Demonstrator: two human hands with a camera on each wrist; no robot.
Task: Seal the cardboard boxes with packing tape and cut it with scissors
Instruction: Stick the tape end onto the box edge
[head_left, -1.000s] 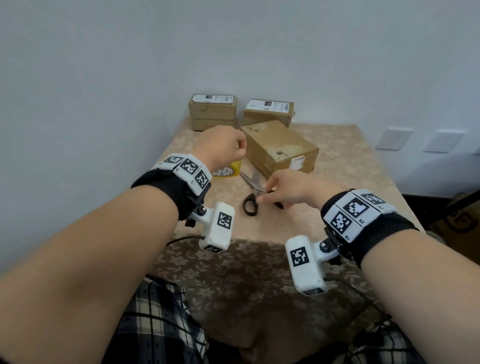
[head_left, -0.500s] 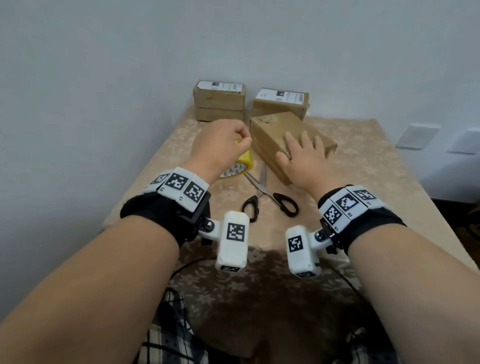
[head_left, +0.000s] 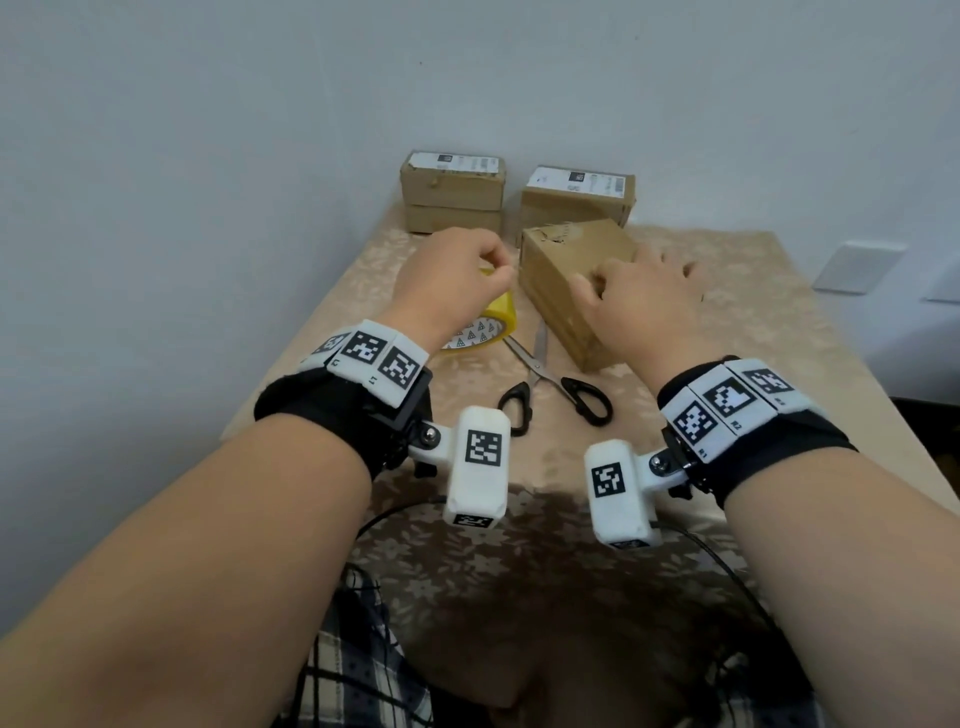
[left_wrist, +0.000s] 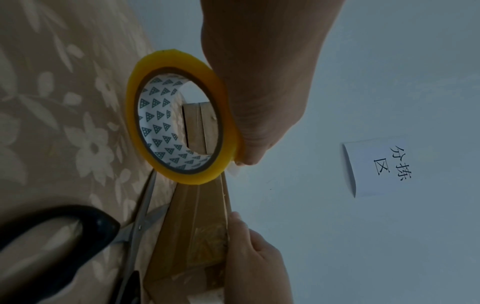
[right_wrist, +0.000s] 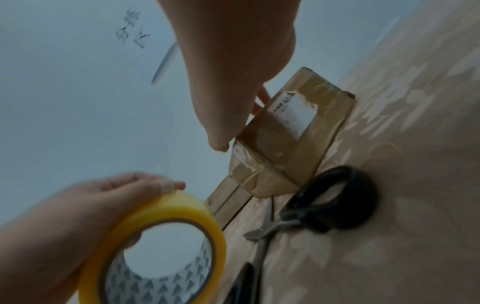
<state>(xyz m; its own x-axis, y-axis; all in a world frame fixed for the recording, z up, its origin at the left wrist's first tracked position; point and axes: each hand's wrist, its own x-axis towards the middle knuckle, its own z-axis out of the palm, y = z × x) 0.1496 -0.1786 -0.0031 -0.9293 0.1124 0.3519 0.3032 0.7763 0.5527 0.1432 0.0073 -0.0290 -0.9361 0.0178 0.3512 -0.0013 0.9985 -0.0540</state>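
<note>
A: near box (head_left: 563, 270) runs long axis away from the camera, angled left; right hand (head_left: 639, 301) lies curled on top of it

B: three boxes, one scissors (head_left: 545, 374) splayed; left hand (head_left: 447, 280) pinches the one yellow tape roll (head_left: 496, 322)

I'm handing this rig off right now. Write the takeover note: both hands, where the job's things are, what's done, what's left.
Left hand: grips the yellow tape roll, held just left of the near box.
Right hand: rests on top of the near box; fingers partly curled.
Scissors: lying open on the table, just in front of the box, untouched.
More boxes wait at the wall.
Done: roll in hand, box steadied. The box carries some tape; no strip runs from the roll.
Left: pull tape across, cut it, do the remaining boxes.
</note>
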